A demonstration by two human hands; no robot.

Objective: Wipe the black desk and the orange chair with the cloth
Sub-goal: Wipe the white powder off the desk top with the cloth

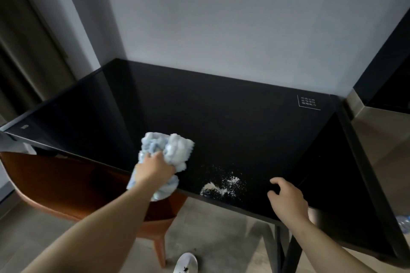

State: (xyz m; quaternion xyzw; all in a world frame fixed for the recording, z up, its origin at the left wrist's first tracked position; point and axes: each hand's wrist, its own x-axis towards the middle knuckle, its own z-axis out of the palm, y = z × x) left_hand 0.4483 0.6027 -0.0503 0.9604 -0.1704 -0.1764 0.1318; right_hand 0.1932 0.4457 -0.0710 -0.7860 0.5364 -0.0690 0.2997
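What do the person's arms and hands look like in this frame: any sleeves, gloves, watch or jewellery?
Both forearms are bare as far as the frame shows, with no sleeves in view. The left hand and the right hand wear no gloves. No watch, bracelet or ring is visible on the wrists or on the fingers that show.

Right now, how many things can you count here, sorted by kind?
Desks: 1, the black desk
Chairs: 1, the orange chair
Cloths: 1, the blue-white cloth, held in the left hand
Powder spills: 1, white powder
Shoes: 1, white shoe
Total: 5
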